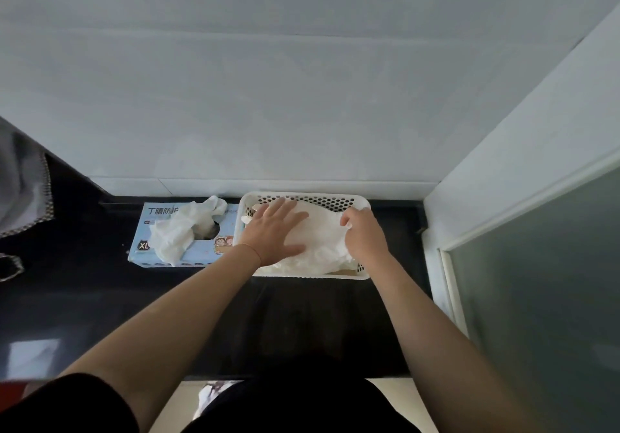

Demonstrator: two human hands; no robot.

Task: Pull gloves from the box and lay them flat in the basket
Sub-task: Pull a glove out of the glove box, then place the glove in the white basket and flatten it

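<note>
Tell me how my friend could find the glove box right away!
Look along the dark counter where it meets the pale wall. Left of the white holey basket, touching it, lies the light blue glove box. It alone has cartoon children, "XL", and crumpled white gloves spilling from its top.

Box (pixel 181 234) tight vs basket (pixel 302 276) L side; wall (pixel 302 97) right behind.
</note>
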